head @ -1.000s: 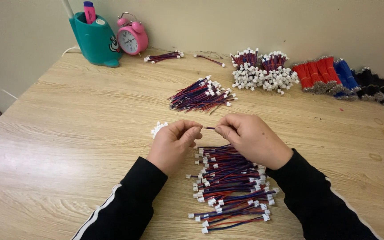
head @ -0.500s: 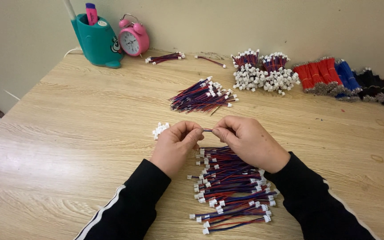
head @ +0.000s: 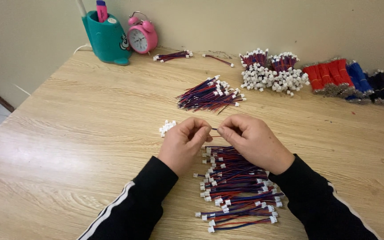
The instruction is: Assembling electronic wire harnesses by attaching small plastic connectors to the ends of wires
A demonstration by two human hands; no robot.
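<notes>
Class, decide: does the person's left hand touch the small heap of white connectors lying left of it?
Apart. The head view shows bare table between the left hand and the small heap of white connectors.

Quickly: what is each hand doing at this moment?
Left hand: closed, pinching one end of a thin wire.
Right hand: closed, pinching the wire's other end.

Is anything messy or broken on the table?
Nothing looks broken. One short wire lies alone near the wall, apart from the bundles, and the pile of wires under the hands is a bit fanned out.
</notes>
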